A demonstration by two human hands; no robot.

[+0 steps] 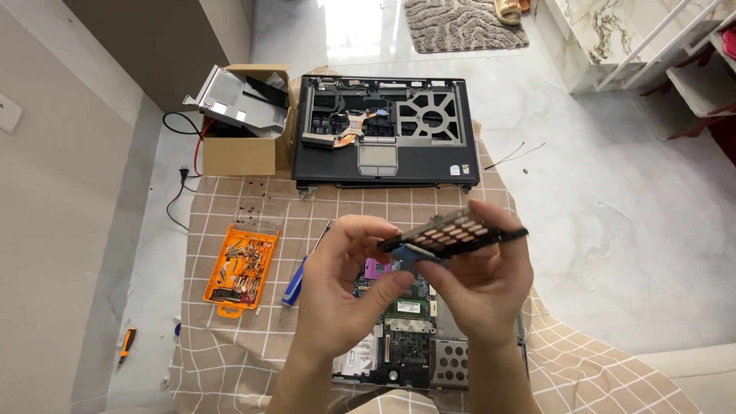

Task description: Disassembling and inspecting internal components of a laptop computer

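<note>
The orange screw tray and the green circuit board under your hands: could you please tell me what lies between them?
In the head view, a blue-handled screwdriver lies on the checked cloth between the orange screw tray and the circuit board, beside the left hand.

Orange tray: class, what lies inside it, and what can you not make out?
The orange tray on the checked cloth holds a heap of small screws and bits. They are too small to tell apart, and the heap hides the tray's floor.

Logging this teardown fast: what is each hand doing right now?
Left hand: closed on the black bracket, pinching its near end.
Right hand: closed on the same bracket, gripping from below.
</note>
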